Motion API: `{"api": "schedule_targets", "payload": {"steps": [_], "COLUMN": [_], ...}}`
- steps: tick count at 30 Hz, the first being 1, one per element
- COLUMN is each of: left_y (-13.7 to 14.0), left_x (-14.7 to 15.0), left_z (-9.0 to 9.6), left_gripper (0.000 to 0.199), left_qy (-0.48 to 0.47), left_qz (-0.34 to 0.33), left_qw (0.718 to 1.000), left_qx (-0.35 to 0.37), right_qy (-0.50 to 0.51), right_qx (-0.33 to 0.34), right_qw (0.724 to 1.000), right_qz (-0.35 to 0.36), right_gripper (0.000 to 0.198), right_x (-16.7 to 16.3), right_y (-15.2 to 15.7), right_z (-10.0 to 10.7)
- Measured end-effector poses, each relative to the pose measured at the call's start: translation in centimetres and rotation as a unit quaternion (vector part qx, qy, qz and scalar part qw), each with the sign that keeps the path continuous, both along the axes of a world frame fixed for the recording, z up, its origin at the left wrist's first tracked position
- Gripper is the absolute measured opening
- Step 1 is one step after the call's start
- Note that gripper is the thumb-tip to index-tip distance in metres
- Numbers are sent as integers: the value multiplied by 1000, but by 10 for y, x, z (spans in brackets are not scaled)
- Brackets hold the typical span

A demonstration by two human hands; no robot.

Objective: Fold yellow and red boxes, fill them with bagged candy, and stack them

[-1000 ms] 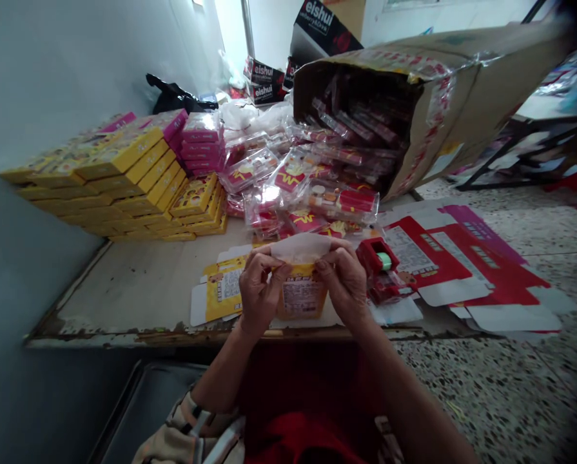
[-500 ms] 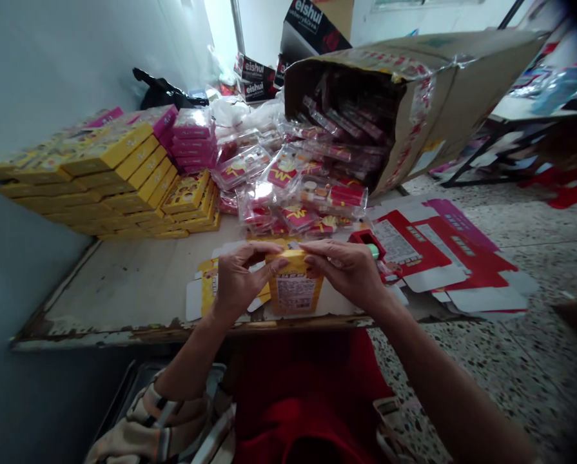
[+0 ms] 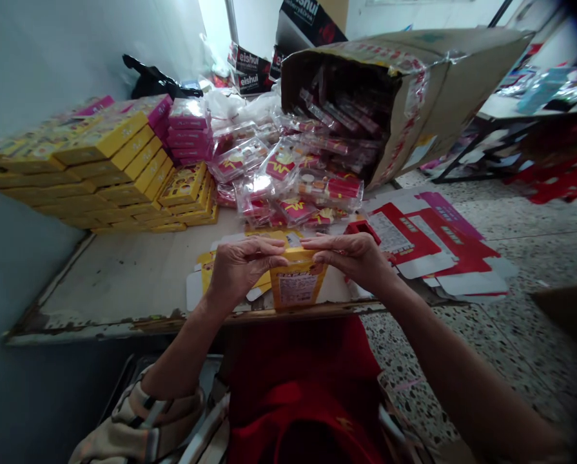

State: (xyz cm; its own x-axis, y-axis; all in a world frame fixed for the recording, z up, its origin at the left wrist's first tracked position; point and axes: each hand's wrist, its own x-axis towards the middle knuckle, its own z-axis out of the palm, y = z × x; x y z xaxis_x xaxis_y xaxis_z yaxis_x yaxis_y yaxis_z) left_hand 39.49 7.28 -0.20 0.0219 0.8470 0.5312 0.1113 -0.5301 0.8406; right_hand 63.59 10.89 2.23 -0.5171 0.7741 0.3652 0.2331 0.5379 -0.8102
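A small yellow carton [image 3: 296,288] stands upright near the table's front edge, its printed text panel facing me. My left hand [image 3: 242,264] pinches the carton's top left corner between thumb and fingers. At the top right corner my right hand [image 3: 349,254] grips in the same way, fingers laid flat along the top edge. Flattened yellow cartons [image 3: 208,270] lie under and behind my left hand. Just beyond my right hand sits a small red open-topped item [image 3: 363,231], partly hidden by the fingers.
Stacked yellow boxes [image 3: 118,171] and pink boxes [image 3: 189,129] stand at the left. Clear-wrapped packets [image 3: 288,174] spill from a tipped cardboard box [image 3: 423,109]. Flat red cartons [image 3: 438,241] lie at the right edge. A black plastic bag [image 3: 155,77] rests against the wall.
My fingers have straightened and now lie flatter along the carton's top edge, which looks more closed down. The whole view has shifted slightly.
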Motion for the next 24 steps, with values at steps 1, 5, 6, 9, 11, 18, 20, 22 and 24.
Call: {"api": "schedule_targets", "payload": {"steps": [1,5,6,9,11,18,20,22,24], "left_y": [-1,-7,-9,-13,-10,14,4,-15,-38], "left_x": [-2,-15,-16,-13,-2,27,24,23,28], "left_z": [-1,-6,-10,-29,-48,-49,-33,-22,-23], "left_gripper": [13,8,10,20,26,34,31,28,21], "left_qy": [6,84,101,91,55,-105,-128,-108,-70], "left_qz": [-3,-29,-35,-28,7,95,101,87,57], "left_qw": [1000,996,994,995,998,988,986,990,993], "left_qx": [5,24,28,18,15,55,30,-21,-75], "right_qy": [-8,-93,-117,-141,-109,-31,8,-22,-80], "right_qx": [11,69,87,167,221,78,21,-19,-82], "right_qw": [1000,990,985,974,969,994,983,950,935], "right_qz": [16,83,93,66,-4,-73,-184,-310,-336], "right_gripper": [25,36,39,41,42,54,61,55,48], "right_x": [4,19,21,17,6,35,77,116,141], "right_y": [1,-1,-3,-16,-27,-29,-26,-22,-18], "right_z": [1,8,9,-1,-14,-10,0,3,-3]}}
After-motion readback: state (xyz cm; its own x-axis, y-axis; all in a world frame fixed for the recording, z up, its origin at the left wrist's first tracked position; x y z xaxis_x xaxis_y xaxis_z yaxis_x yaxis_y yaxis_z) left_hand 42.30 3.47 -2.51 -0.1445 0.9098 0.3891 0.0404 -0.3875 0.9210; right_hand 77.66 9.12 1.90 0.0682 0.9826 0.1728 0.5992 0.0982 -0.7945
